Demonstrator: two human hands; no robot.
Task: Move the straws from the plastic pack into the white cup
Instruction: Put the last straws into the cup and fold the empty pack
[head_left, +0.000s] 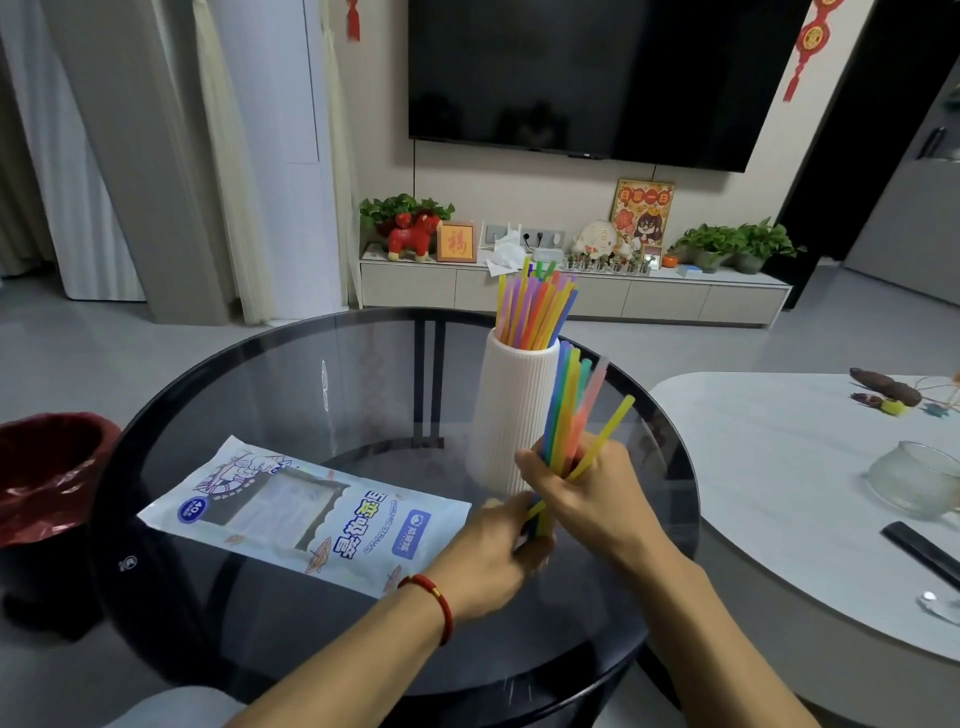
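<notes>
A tall ribbed white cup (511, 410) stands on the round dark glass table (260, 405), with several coloured straws (535, 306) upright in it. Just right of the cup, my right hand (576, 488) grips a bundle of several coloured straws (574, 400) around its middle, tips fanning upward. My left hand (493, 551) is at the lower ends of that bundle, fingers closed around them. The flat white and blue plastic pack (306, 514) lies on the table to the left of my hands and looks flat.
A bin with a red liner (49, 467) stands left of the table. A white table (810, 493) on the right carries a glass bowl (917, 483) and a dark remote (922, 553). A TV cabinet lines the far wall.
</notes>
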